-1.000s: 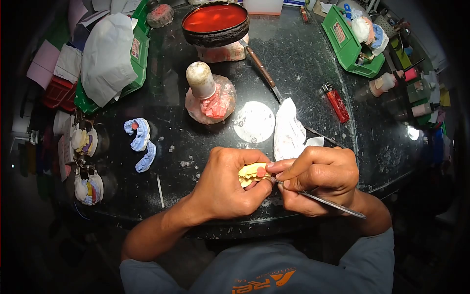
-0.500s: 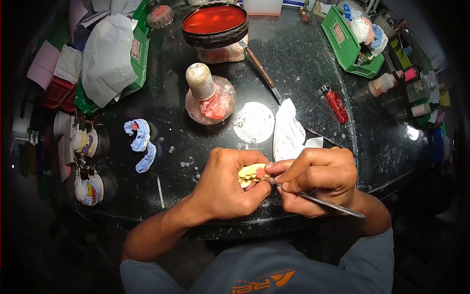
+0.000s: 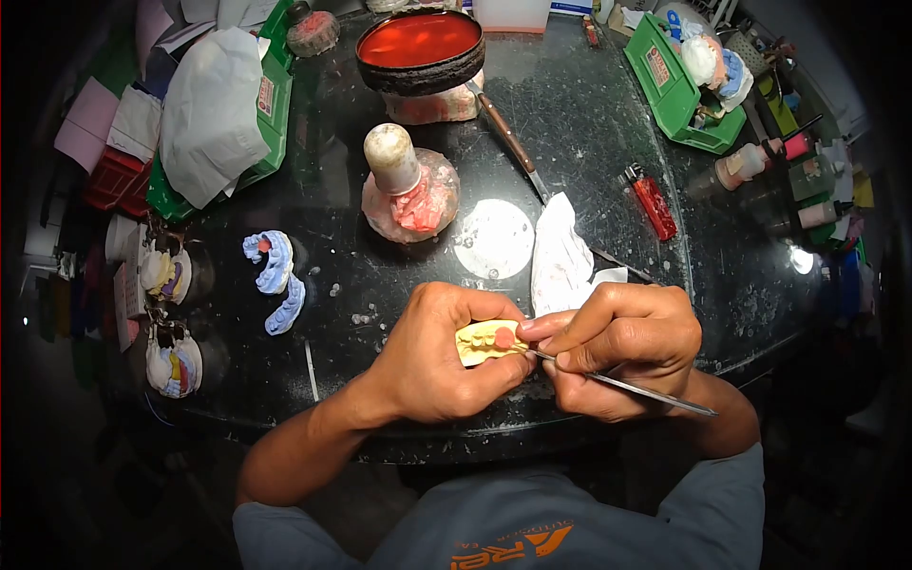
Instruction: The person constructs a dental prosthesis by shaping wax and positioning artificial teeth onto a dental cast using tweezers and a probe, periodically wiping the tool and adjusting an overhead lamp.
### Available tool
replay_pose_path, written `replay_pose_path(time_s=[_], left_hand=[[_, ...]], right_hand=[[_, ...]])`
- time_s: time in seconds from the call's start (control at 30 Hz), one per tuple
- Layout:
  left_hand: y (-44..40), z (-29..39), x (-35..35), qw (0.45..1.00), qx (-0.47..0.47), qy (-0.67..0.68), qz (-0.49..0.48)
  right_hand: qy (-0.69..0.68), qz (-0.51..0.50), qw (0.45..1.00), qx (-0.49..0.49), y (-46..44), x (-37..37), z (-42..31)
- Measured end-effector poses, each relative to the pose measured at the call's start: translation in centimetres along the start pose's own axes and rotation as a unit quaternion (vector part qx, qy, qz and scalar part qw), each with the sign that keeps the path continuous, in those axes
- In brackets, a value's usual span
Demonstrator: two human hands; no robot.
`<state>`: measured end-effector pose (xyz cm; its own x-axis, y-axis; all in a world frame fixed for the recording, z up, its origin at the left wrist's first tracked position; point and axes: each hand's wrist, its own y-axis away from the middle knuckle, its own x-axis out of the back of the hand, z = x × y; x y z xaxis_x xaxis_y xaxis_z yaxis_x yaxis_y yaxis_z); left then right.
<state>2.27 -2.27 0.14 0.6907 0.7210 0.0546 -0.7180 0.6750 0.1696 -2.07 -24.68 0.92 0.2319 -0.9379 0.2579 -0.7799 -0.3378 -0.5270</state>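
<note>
My left hand (image 3: 445,353) is closed around a yellow dental model (image 3: 472,351), holding it between thumb and fingers. A patch of pink wax (image 3: 504,337) sits on one of the model's teeth. In my right hand (image 3: 622,347) is a thin metal wax carving tool (image 3: 651,392), gripped like a pen. Its tip reaches the model beside the pink wax; whether it touches is too small to tell. My right thumb and fingertips rest close against the model's right end. A crumpled white cloth (image 3: 562,252) lies just beyond my hands.
A glass spirit lamp (image 3: 410,195) with a white cap stands ahead, before a black pan of red wax (image 3: 420,43). Blue dental models (image 3: 271,261) lie to the left. A wooden-handled knife (image 3: 508,140), a red lighter (image 3: 653,204) and a green bin (image 3: 679,104) are further off.
The yellow model has turned slightly in my left hand, showing more of its tooth row. My right hand has shifted a little to the right with the tool.
</note>
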Motion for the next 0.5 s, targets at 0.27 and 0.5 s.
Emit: replay_pose_path(time_s=[0.27, 0.5], left_hand=[[-0.01, -0.01, -0.01, 1.000, -0.004, 0.004, -0.003], [0.01, -0.10, 0.02, 1.000, -0.007, 0.013, -0.004]], right_hand=[[0.006, 0.025, 1.000, -0.005, 0.06, -0.31, 0.10], [0.009, 0.011, 1.000, -0.002, -0.01, -0.32, -0.07]])
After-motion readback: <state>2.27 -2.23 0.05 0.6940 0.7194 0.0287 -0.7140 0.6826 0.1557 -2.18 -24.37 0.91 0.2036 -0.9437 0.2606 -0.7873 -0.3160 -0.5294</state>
